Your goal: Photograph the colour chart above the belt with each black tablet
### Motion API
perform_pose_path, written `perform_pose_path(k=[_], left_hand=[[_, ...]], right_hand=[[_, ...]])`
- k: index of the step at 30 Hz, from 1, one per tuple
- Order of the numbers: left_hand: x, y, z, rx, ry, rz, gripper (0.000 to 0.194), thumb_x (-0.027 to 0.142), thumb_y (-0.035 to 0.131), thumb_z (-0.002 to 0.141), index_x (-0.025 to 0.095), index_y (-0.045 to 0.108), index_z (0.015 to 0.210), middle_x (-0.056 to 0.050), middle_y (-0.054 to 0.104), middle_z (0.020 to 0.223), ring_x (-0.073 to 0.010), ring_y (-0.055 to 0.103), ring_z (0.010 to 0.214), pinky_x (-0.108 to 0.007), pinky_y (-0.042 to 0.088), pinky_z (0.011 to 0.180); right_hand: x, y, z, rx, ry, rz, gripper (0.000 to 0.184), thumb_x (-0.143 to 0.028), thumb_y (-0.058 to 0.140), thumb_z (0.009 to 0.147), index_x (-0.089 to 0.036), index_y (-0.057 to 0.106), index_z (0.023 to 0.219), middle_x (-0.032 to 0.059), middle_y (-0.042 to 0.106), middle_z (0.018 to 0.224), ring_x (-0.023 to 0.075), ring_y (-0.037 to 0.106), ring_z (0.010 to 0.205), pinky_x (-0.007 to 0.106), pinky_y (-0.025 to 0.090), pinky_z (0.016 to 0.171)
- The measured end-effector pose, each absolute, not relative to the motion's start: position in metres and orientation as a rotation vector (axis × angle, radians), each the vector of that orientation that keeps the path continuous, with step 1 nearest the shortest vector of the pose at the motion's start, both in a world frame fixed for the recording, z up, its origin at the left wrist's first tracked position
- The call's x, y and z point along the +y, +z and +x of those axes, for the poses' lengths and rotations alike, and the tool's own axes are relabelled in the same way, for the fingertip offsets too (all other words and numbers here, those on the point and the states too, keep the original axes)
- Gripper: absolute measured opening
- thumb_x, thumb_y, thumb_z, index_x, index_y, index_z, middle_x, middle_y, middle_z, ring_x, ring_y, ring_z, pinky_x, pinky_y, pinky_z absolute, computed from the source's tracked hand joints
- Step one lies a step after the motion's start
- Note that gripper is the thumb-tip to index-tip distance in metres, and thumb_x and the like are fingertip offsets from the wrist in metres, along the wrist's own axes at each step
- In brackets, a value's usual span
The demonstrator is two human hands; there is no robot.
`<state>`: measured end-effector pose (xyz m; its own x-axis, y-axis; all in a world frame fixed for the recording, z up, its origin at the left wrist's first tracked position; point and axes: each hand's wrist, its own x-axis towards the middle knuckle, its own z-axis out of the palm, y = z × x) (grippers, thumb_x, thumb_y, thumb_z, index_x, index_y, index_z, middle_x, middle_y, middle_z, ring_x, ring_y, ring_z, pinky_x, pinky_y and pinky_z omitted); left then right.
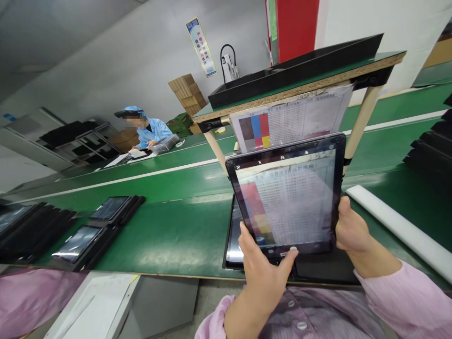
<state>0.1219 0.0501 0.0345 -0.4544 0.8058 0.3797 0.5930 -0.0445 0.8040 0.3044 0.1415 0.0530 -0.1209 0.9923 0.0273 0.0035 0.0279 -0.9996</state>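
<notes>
My two hands hold a black-framed tablet (286,197) upright in front of me. Its screen shows a camera view of a printed sheet. My left hand (263,273) grips the lower edge, with the thumb over the bezel. My right hand (351,226) clasps the right edge. Beyond the tablet, a printed sheet with colour blocks and a table of figures (291,120) hangs from a raised chipboard shelf (300,89). Another dark tablet (235,235) lies on the bench beneath the one I hold, mostly hidden by it.
A green workbench (169,235) runs below, with stacks of black-framed tablets (76,245) on the left and a white foam strip (399,226) on the right. A black tray (293,75) sits on the shelf. Across the line, a co-worker (150,132) in blue handles a plastic-wrapped item.
</notes>
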Motion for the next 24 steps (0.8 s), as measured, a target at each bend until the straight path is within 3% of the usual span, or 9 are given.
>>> perform_pose_path(k=[6,9,12,15,17,20,22,24], left_hand=[[0.046,0.029,0.121,1.987,1.437,1.532,0.130,0.061,0.083,0.065,0.009,0.008,0.157,-0.032,0.032,0.155,-0.0462,0.028,0.148,-0.060,0.033,0.115],[0.046,0.030,0.120,1.828,1.577,1.490,0.111,0.064,0.068,0.080,0.008,0.013,0.158,-0.030,0.029,0.159,-0.0402,0.027,0.151,-0.054,0.025,0.121],[0.049,0.035,0.111,1.541,1.741,1.176,0.085,0.065,0.057,0.089,0.018,0.033,0.155,-0.019,0.039,0.159,-0.0311,0.033,0.149,-0.042,0.026,0.123],[0.058,0.041,0.095,1.293,1.698,0.677,0.075,0.067,0.072,0.075,0.033,0.056,0.140,-0.008,0.065,0.138,-0.0294,0.057,0.131,-0.039,0.046,0.110],[0.064,0.044,0.086,1.169,1.613,0.484,0.069,0.059,0.082,0.068,0.038,0.064,0.132,-0.004,0.073,0.125,-0.0284,0.068,0.115,-0.039,0.055,0.099],[0.069,0.041,0.083,1.037,1.549,0.401,0.060,0.048,0.083,0.072,0.038,0.067,0.128,-0.003,0.074,0.125,-0.0264,0.071,0.110,-0.037,0.057,0.096],[0.071,0.037,0.086,0.999,1.538,0.368,0.053,0.045,0.080,0.077,0.038,0.067,0.128,-0.003,0.073,0.125,-0.0252,0.070,0.112,-0.038,0.054,0.101],[0.072,0.034,0.092,1.001,1.523,0.347,0.048,0.044,0.079,0.078,0.038,0.069,0.125,-0.003,0.074,0.124,-0.0246,0.070,0.114,-0.038,0.051,0.104]], right_hand=[[0.142,0.057,0.303,-1.306,1.365,-0.974,0.088,-0.096,0.029,0.078,-0.025,0.075,0.102,0.0110,0.076,0.104,0.0312,0.058,0.127,0.048,0.056,0.098],[0.140,0.060,0.300,-1.288,1.363,-0.920,0.087,-0.095,0.030,0.079,-0.024,0.074,0.103,0.0098,0.076,0.102,0.0306,0.060,0.125,0.048,0.057,0.097],[0.136,0.064,0.296,-1.208,1.398,-0.883,0.085,-0.096,0.038,0.076,-0.023,0.075,0.101,0.0095,0.076,0.099,0.0328,0.063,0.120,0.050,0.057,0.096],[0.128,0.072,0.297,-1.207,1.417,-0.828,0.080,-0.089,0.041,0.082,-0.023,0.073,0.113,0.0094,0.073,0.115,0.0330,0.057,0.128,0.050,0.053,0.103],[0.120,0.077,0.301,-1.295,1.316,-0.785,0.078,-0.081,0.039,0.090,-0.023,0.062,0.136,0.0084,0.062,0.137,0.0306,0.043,0.140,0.050,0.043,0.113],[0.112,0.085,0.314,-1.472,1.086,-0.793,0.079,-0.070,0.034,0.098,-0.023,0.025,0.160,0.0070,0.040,0.157,0.0285,0.029,0.149,0.048,0.033,0.121],[0.110,0.091,0.324,-1.591,0.980,-0.836,0.080,-0.068,0.032,0.100,-0.021,0.014,0.162,0.0094,0.040,0.157,0.0308,0.037,0.145,0.047,0.039,0.117],[0.111,0.096,0.333,-1.688,0.901,-0.859,0.082,-0.068,0.030,0.100,-0.018,0.013,0.162,0.0126,0.051,0.148,0.0323,0.051,0.135,0.045,0.048,0.110]])
